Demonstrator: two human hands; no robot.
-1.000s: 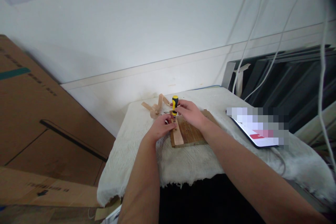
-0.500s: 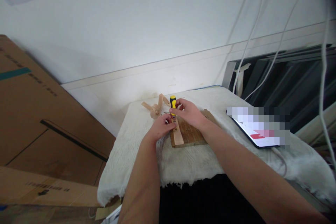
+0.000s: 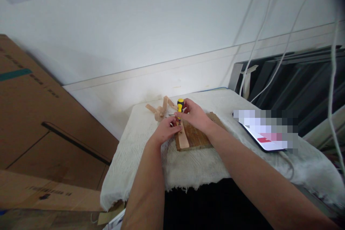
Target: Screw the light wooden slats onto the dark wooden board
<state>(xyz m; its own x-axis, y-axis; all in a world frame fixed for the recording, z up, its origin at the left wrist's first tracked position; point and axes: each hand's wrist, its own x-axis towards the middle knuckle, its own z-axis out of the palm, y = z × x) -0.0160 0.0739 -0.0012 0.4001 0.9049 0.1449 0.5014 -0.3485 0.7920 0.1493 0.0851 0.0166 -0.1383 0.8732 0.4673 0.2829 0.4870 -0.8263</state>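
Two hands at a screwdriver (image 3: 180,104) standing upright on a wooden strip (image 3: 183,139).
Right hand (image 3: 195,116) fingers wrap its handle; left hand (image 3: 164,132) fingers pinch at its tip.

You're in a makeshift workshop/storage rm: cardboard boxes (image 3: 40,122) piled at left, cables (image 3: 265,25) hanging down a bare wall (image 3: 134,25), dark panels (image 3: 304,86) leaning at right, a cloth-covered bench (image 3: 140,158) w/ a screwdriver (image 3: 180,103), board (image 3: 198,137) & wood scraps (image 3: 161,110) on it.

Pale wall (image 3: 151,18), cloth-draped table (image 3: 134,165), cardboard boxes (image 3: 40,115).
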